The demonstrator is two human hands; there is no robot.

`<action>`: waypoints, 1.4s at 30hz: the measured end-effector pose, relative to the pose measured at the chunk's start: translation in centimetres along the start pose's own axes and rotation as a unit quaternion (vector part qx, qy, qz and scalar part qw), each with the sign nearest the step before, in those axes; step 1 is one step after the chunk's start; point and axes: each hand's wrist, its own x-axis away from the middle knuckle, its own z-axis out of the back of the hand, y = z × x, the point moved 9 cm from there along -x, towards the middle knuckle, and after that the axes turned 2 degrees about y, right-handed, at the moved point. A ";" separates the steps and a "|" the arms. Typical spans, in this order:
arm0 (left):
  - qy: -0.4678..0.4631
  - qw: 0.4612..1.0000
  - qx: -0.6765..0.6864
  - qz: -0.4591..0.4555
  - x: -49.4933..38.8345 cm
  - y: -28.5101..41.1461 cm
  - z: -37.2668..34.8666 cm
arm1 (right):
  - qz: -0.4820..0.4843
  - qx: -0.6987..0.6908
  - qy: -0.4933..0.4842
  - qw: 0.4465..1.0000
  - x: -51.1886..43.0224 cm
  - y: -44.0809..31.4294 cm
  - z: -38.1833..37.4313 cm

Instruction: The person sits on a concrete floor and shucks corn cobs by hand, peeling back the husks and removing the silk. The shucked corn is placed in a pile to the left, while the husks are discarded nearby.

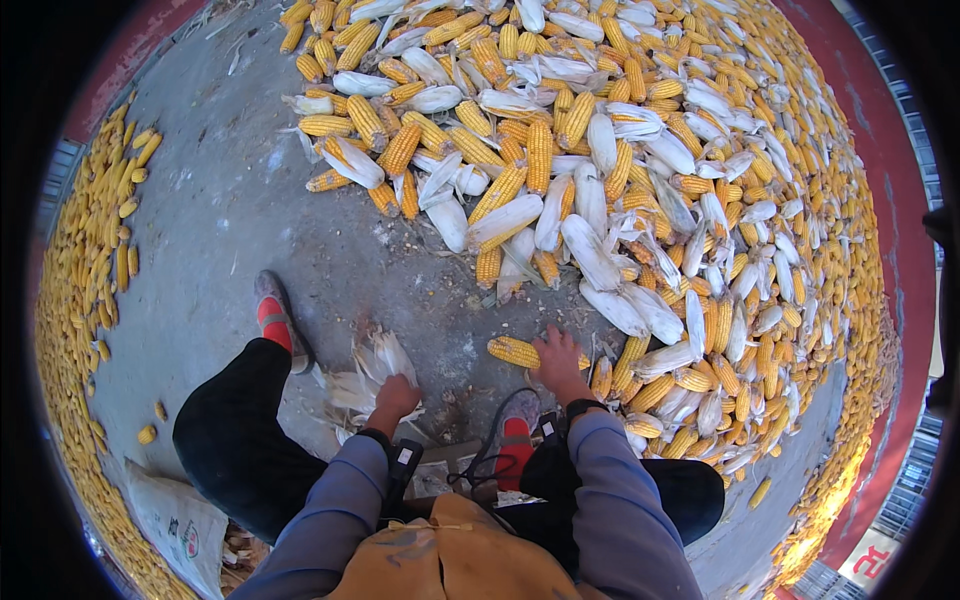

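Observation:
My right hand [561,361] is closed over a bare yellow corn cob [512,351], its left end showing past my fingers, close to the concrete floor. My left hand [399,396] grips a bunch of pale dry corn husks [384,358] in front of my lap. Loose husk leaves [341,391] lie beneath and left of that hand. Ahead and to the right spreads a big heap of corn, where husked ears [538,157] mix with ears still in white husk [592,251]. The undersides of both hands are hidden.
Several yellow cobs [82,247] form a long pile at the far left. A white woven sack [176,517] bearing print lies behind my left leg, with husks [241,551] beside it. Grey concrete floor [217,187] separates the piles. A red wall [892,247] bounds the right side.

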 end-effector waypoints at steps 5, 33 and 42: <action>-0.034 0.999 0.027 0.013 1.2 1.0 1.7 | -0.088 -0.135 0.089 0.983 -0.9 0.4 2.4; 0.041 0.860 0.446 -0.244 8.0 14.5 10.3 | -0.081 -0.851 -0.091 0.511 5.1 -16.4 8.4; -0.264 0.881 0.158 -0.359 16.0 16.5 3.8 | -0.172 -0.742 -0.027 0.648 3.6 -6.0 9.1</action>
